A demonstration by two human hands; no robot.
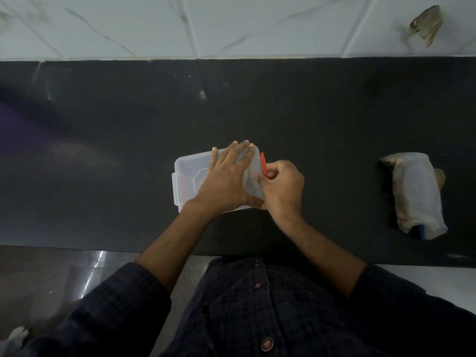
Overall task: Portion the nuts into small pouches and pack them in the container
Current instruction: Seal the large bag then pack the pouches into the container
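A clear rectangular plastic container (pixel 195 176) with its translucent lid on is sitting near the middle of the black matte countertop (pixel 128 140), a little toward the near edge; a clear latch flap is showing on its left end; whatever is lying inside is too blurred to make out

The left hand (pixel 224 176) is lying flat on the lid, palm down, fingers straight and spread, pointing toward the far right, the fingertips reaching the far edge of the lid; it is pressing on the lid rather than gripping it; the left forearm is coming in bare from the near left, its dark checked sleeve pushed up near the elbow

The right hand (pixel 282 185) is sitting at the container's right end, knuckles up, fingers curled in, pinching the red plastic latch (pixel 263 164) that is standing up along that end; the thumb is lying against the lid's right edge; the right forearm is angling in from the near right

Well apart to the right, a crumpled translucent plastic bag (pixel 414 194) with brownish contents is lying on the countertop, its length running near to far; beyond the far edge, pale marbled tiles (pixel 231 24) are showing, with a brown dried scrap (pixel 425 24) lying on them at the far right
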